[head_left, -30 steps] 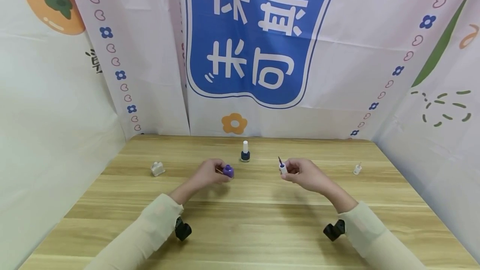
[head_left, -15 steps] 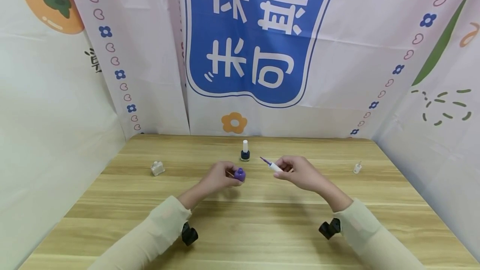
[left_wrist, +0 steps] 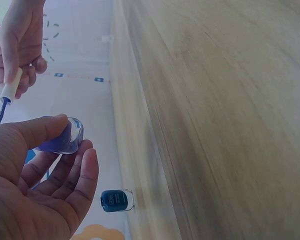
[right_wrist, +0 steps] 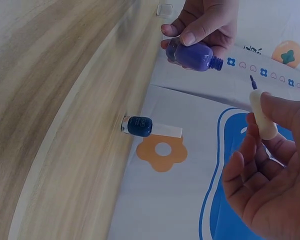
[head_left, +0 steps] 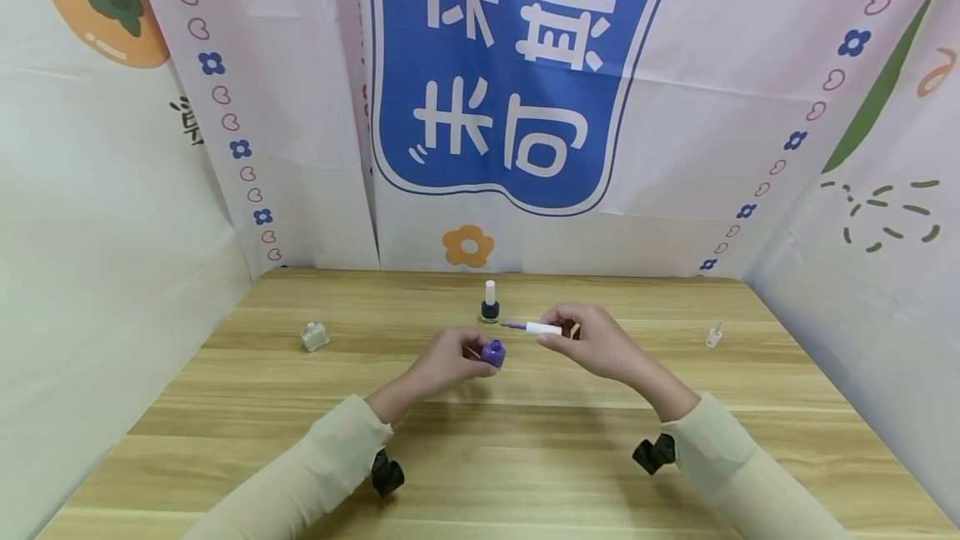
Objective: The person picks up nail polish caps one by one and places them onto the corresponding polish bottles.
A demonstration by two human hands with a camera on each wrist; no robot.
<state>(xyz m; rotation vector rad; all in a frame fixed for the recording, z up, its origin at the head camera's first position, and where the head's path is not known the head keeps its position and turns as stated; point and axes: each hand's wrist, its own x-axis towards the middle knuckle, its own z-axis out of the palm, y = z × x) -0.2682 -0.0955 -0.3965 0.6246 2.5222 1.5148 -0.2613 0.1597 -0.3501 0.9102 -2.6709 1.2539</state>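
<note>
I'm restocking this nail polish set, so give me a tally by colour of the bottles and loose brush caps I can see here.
Purple bottle, open, held by the left hand: 1
Dark blue bottle, white cap on, standing on the table: 1
Clear bottle at the left: 1
White brush cap with purple bristles, held by the right hand: 1
Small clear piece at the right, too small to identify: 1
Total: 5

left hand [head_left: 442, 361] curled, right hand [head_left: 592, 344] pinching
</note>
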